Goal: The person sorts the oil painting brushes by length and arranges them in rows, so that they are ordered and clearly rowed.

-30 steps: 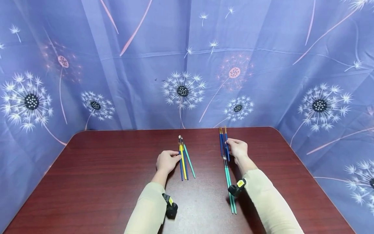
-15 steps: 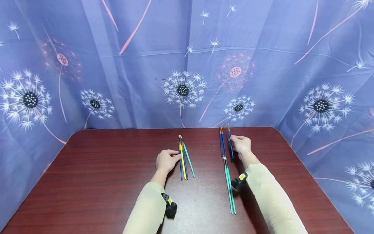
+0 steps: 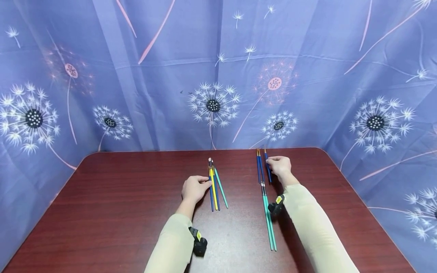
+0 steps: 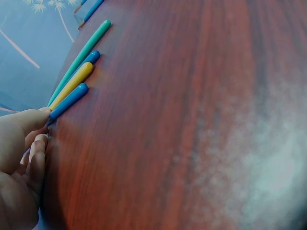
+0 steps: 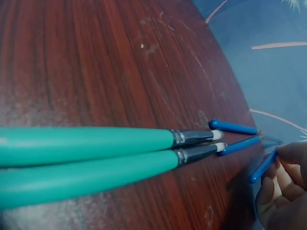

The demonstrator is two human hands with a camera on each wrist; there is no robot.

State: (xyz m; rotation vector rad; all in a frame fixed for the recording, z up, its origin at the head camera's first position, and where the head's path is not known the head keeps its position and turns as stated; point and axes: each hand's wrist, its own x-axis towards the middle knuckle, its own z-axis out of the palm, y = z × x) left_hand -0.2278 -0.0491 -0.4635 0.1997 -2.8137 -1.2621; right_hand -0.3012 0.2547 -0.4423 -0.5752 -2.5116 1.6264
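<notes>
My right hand point(image 3: 280, 166) pinches a slim blue paintbrush point(image 3: 268, 172) between thumb and fingers, bristles toward the curtain. Just left of it lie two similar blue paintbrushes point(image 3: 259, 167). Two green paintbrushes point(image 3: 268, 220) with dark ferrules and pale bristles lie closer to me, large in the right wrist view. At mid-table my left hand point(image 3: 196, 188) pinches at the left side of a small group: a yellow paintbrush point(image 3: 214, 189), blue paintbrushes point(image 4: 69, 102) on both sides of it and a green paintbrush point(image 3: 221, 187) slanting off to the right. Its fingertips hide part of the handles.
The dark red wooden table point(image 3: 119, 204) ends at a rounded back edge. A blue curtain point(image 3: 164, 94) with dandelion prints hangs right behind it. Small black cameras point(image 3: 199, 244) sit on both wrists.
My right hand has drawn one blue paintbrush rightward, away from the other two, then shifted slightly back to the left with it. The left hand stays at its group.
</notes>
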